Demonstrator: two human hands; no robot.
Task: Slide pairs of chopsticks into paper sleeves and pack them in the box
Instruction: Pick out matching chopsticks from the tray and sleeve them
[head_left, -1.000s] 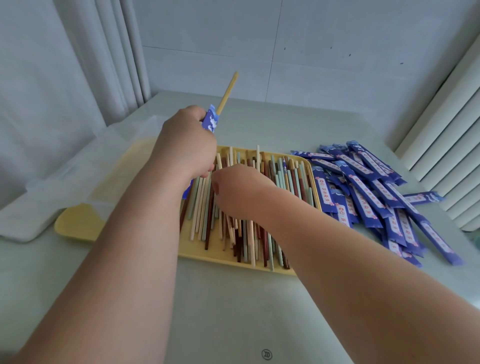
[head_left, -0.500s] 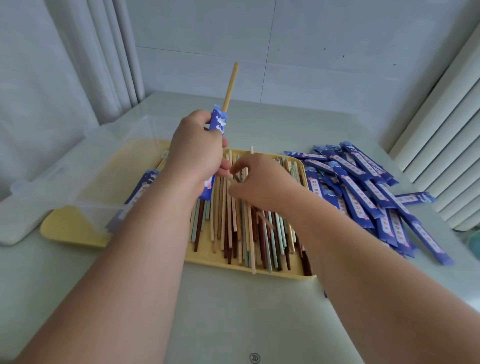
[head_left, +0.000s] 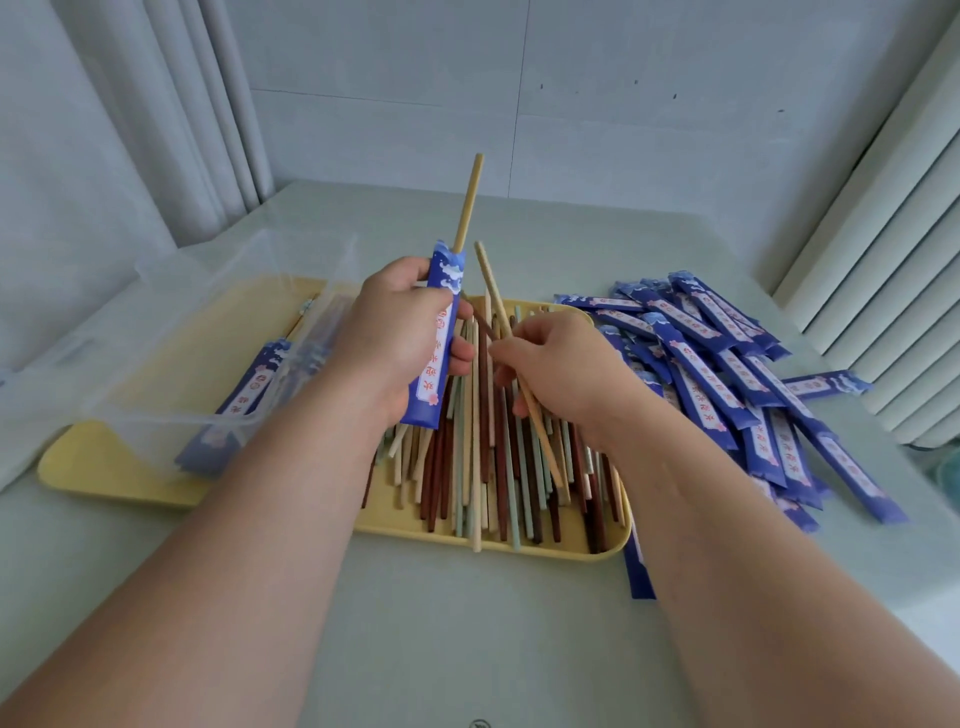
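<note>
My left hand (head_left: 395, 332) grips a blue paper sleeve (head_left: 436, 338) held upright over the tray, with one tan chopstick (head_left: 468, 200) sticking out of its top. My right hand (head_left: 561, 364) pinches a second tan chopstick (head_left: 493, 291), tilted with its upper tip just right of the sleeve's mouth. Below both hands, a yellow tray (head_left: 519, 543) holds several loose chopsticks (head_left: 483, 467) in tan, brown, red and pale green. A clear plastic box (head_left: 156, 338) stands on the tray's left part with sleeved pairs (head_left: 249, 395) inside.
A heap of blue paper sleeves (head_left: 727, 374) lies on the pale table (head_left: 467, 639) to the right of the tray. One sleeve (head_left: 638, 566) pokes out under the tray's right front corner. Curtains hang at left, a ribbed panel at right.
My right hand has lifted one tan chopstick out of the tray pile and raised its tip toward the sleeve's mouth. My left hand stays holding the sleeve upright.
</note>
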